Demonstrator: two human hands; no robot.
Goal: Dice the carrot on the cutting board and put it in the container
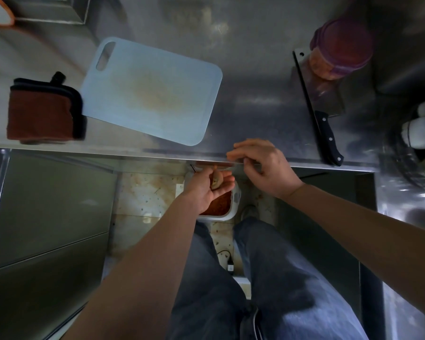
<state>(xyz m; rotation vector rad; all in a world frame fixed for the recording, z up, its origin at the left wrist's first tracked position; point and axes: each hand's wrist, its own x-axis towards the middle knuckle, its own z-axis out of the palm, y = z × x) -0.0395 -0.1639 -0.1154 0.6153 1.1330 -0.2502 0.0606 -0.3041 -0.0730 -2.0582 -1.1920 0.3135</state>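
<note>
Left hand (pixel 206 192) cups a carrot bit (pixel 216 182) over a white bin (pixel 221 218) on the floor. Right hand (pixel 263 165) is at the counter (pixel 255 106) edge with bent fingers; I cannot tell if it holds anything. Up on the counter are the board (pixel 152 89), the knife (pixel 324 119) and a jar (pixel 341 52) of orange bits.

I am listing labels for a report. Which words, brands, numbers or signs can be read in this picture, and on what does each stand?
None can be read.
The cutting board, the cleaver, the purple-lidded jar and the white tub show no legible text; the jar is blurred.
</note>
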